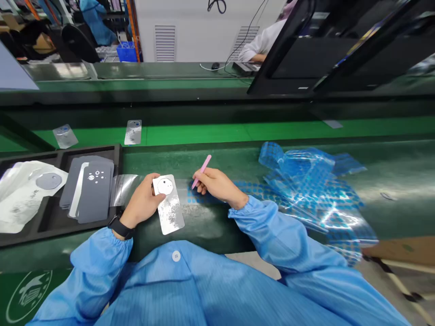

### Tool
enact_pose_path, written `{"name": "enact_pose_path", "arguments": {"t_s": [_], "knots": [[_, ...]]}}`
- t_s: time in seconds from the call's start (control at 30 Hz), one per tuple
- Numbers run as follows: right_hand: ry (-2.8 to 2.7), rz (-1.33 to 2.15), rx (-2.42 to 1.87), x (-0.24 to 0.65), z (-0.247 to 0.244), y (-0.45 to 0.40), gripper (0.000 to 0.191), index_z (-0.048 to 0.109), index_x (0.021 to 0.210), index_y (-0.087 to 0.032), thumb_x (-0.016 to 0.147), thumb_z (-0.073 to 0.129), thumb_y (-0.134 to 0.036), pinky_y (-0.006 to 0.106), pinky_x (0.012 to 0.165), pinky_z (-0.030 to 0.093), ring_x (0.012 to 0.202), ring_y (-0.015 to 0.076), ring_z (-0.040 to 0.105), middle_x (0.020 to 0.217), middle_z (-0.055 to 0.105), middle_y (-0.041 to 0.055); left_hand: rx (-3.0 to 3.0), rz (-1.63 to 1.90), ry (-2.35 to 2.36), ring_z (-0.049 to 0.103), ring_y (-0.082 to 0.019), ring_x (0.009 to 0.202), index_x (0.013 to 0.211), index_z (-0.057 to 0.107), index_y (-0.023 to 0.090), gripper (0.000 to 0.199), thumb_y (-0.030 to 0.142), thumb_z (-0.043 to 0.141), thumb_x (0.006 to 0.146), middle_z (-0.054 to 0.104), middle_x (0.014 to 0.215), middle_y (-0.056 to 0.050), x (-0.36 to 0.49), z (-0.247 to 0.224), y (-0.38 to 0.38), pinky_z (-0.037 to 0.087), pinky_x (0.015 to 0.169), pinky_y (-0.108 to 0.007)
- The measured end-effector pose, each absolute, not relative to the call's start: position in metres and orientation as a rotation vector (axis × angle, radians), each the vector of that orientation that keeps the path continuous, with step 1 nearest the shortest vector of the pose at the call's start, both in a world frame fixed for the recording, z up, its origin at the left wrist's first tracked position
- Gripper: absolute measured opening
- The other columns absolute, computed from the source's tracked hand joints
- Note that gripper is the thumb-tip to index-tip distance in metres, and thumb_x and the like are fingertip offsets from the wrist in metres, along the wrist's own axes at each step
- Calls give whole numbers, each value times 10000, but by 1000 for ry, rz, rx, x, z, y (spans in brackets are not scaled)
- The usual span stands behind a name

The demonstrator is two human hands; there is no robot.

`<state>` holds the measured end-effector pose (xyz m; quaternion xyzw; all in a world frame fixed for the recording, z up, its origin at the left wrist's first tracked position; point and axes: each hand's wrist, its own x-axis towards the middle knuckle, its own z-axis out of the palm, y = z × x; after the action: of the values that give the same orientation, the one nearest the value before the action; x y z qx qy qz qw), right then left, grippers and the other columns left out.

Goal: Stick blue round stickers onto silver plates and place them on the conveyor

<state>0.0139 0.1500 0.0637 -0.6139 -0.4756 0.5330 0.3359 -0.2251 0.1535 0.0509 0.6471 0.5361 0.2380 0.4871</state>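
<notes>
the left hand (141, 202) grips a silver card (169, 213) while the right hand (217, 185), just beside it, pinches pink tweezers (202, 170) over the table (231, 156).

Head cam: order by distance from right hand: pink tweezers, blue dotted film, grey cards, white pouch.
1. Pink tweezers: held in the right hand.
2. Blue dotted film: right of the hand.
3. Grey cards: left, in the black tray.
4. White pouch: far left, same tray.

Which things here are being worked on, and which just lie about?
In use: left hand holding a foil card; right hand holding pink tweezers; blue dotted film.
Lying about: foam tray of grey cards; two foil cards on the belt.
</notes>
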Motion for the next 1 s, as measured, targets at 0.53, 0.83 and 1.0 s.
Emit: {"name": "enact_pose_path", "arguments": {"t_s": [0.53,0.83,1.0], "knots": [[-1315,1343,-1708,12,53,161,161,599,711,-147,854,586,-74,173,467,510,456,88,616,579,668,3,2290,328,1255,495,-295,1176,1122,586,171,372,206,606,752,605,1209,-105,-210,40,161,347,1056,-477],[-1236,1351,-1721,11,52,160,224,597,636,-142,858,618,-136,163,448,481,431,77,584,525,647,4,2200,355,1210,474,-304,1144,1095,606,227,436,226,751,683,632,1214,-53,-211,38,159,350,1015,-472],[-1171,1459,-1606,5,62,157,249,585,628,-136,868,616,-190,166,438,471,419,78,572,493,632,7,2161,322,1211,459,-307,1131,1088,602,220,435,196,754,682,637,1221,-48,-208,43,157,359,979,-469]]}}
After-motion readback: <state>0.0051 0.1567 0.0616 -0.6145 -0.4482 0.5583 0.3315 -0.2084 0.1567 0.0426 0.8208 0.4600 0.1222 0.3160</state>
